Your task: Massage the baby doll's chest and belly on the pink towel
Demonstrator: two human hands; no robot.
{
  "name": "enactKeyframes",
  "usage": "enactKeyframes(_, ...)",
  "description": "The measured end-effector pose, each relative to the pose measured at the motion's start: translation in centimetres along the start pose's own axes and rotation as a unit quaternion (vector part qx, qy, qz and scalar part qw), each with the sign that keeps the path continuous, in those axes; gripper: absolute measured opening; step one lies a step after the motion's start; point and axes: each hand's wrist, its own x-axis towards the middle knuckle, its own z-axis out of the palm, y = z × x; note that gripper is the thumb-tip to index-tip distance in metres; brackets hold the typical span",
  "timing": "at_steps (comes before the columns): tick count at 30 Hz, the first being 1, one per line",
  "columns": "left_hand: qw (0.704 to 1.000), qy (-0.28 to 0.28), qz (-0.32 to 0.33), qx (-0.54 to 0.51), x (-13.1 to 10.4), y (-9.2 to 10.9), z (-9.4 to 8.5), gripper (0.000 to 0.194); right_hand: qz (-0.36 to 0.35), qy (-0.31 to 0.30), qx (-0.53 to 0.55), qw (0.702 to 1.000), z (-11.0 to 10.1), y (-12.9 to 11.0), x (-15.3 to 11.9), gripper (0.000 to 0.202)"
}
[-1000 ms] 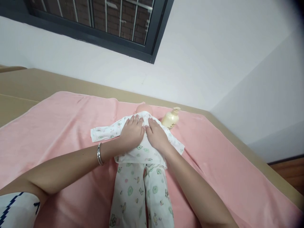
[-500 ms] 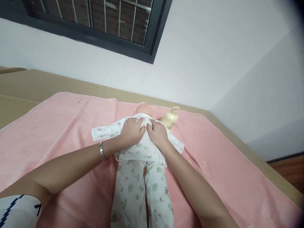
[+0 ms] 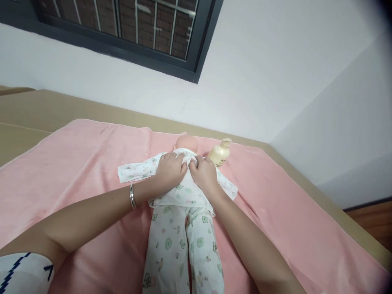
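A baby doll (image 3: 186,143) with a bald head lies stretched out, head away from me, probably face down. It wears a white patterned shirt (image 3: 183,195) and matching trousers (image 3: 168,245); its sleeves spread to both sides. My left hand (image 3: 170,171) rests on the left of the upper torso, fingers laid over the cloth and thumb pointing inward. On the other side my right hand (image 3: 204,173) lies likewise, the two thumbs almost meeting at the middle. Both hands look open, pressed on the shirt. Part of the fingertips is hard to make out.
A cream pump bottle (image 3: 219,153) stands right of the doll's head, close to my right hand. Beneath everything spreads a pink sheet (image 3: 92,159) over a tan padded surface (image 3: 76,102). Behind are a white wall (image 3: 245,81) and a dark-framed barred window (image 3: 191,61).
Both hands have slid very slightly toward me on the doll's upper torso, and the shirt's neckline has shifted a little with them. The bottle stays put.
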Motion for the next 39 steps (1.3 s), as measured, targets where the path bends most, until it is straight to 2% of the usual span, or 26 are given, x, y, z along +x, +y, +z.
enactKeyframes(8, 1.000, 0.013, -0.002, 0.009, -0.2, 0.1, -0.3, 0.030, -0.030, 0.010, -0.088, 0.996, -0.6, -0.6, -0.7, 0.042)
enactKeyframes(11, 0.999, 0.028, 0.004, 0.015, -0.3, 0.1, -0.2, 0.029, -0.044, -0.005, -0.106, 0.993, -1.2, -1.1, -1.1, 0.041)
enactKeyframes(15, 0.997, 0.063, 0.027, 0.038, -0.7, 0.2, -0.2, 0.027, -0.020, -0.046, -0.067, 0.996, -1.9, -1.4, -1.2, 0.037)
enactKeyframes(20, 0.991, 0.090, 0.080, 0.065, -1.5, 0.5, -0.1, 0.027, 0.006, -0.111, 0.024, 0.994, -2.1, 0.1, 0.2, 0.037)
enactKeyframes(23, 0.993, 0.077, 0.080, 0.050, -1.5, 0.5, 0.1, 0.028, -0.008, -0.145, 0.055, 0.988, -1.9, 0.9, 0.9, 0.039)
enactKeyframes(25, 0.997, 0.051, 0.059, 0.027, -1.0, 0.2, 0.1, 0.032, -0.016, -0.143, 0.044, 0.989, -2.0, 0.7, 0.8, 0.040)
enactKeyframes(30, 0.999, -0.038, 0.005, -0.038, 1.2, -1.2, -0.5, 0.048, -0.026, -0.113, 0.021, 0.993, -2.8, -1.9, -1.3, 0.035)
enactKeyframes(32, 0.998, -0.053, -0.008, -0.045, 1.5, -1.3, -0.7, 0.050, -0.039, -0.107, 0.030, 0.993, -3.1, -2.6, -1.8, 0.036)
enactKeyframes(35, 0.999, -0.031, -0.001, -0.007, 0.4, -0.5, -0.6, 0.051, -0.033, -0.111, 0.060, 0.992, -2.7, -2.0, -1.5, 0.040)
enactKeyframes(39, 0.996, -0.021, 0.059, 0.058, -1.9, 1.3, -0.8, 0.049, -0.006, -0.129, 0.088, 0.988, -1.4, 0.1, 0.2, 0.047)
